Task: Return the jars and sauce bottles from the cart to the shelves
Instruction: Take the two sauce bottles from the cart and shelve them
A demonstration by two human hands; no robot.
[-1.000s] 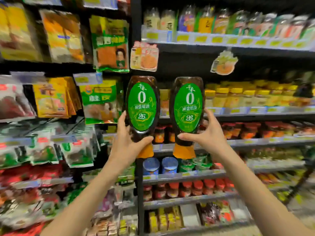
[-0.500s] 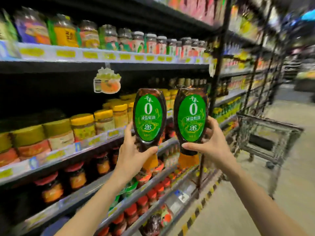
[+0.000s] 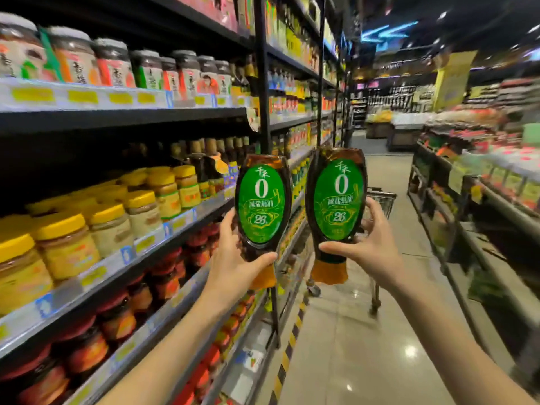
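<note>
Bright store lighting; glare spots on floor [image 3: 409,350]; edges blurred, wide-angle curved; ceiling dim.

The dark shelving unit [image 3: 122,119] on the left carries brown-lidded jars [image 3: 114,65] on its upper board, yellow-lidded jars [image 3: 68,247] and dark bottles [image 3: 204,171] on the middle one, and red-lidded jars [image 3: 117,317] below, above the glossy tiled floor [image 3: 365,346].

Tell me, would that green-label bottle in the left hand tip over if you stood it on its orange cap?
Probably a bit wobbly: the left bottle is wide above and narrow at its orange cap. It looks full of dark sauce, so likely top-heavy. The left hand wraps it firmly.
</note>
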